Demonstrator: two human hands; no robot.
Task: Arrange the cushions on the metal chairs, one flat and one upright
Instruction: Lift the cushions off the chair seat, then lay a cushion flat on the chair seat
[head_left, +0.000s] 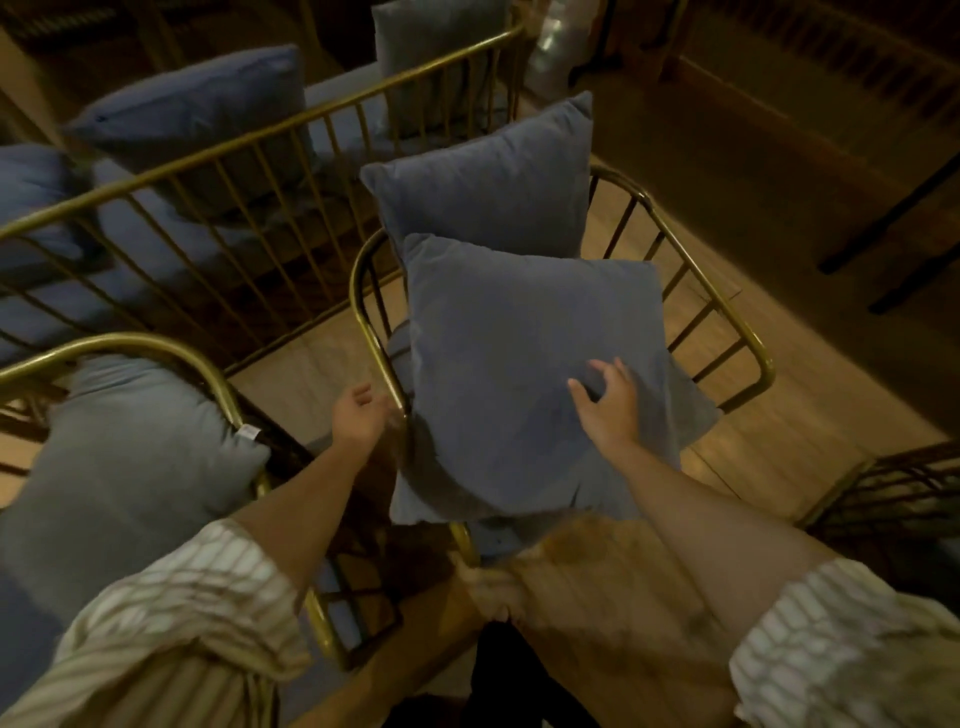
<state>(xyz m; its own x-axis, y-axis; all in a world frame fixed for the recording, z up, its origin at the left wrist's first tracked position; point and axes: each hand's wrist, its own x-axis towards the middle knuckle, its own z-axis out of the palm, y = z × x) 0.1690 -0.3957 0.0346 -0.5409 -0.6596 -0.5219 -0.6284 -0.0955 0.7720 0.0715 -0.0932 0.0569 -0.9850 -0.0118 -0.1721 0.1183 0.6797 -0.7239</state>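
Flatly under the spread right hand (608, 405) lies the cushion (519, 364) (left hand (358, 415) open beside).

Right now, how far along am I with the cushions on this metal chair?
Done: one blue cushion stands upright at the chair's far end. In hand: your right hand presses on the second cushion, still tilted over the seat, while the left hand is at its edge. Left: settling it flat.
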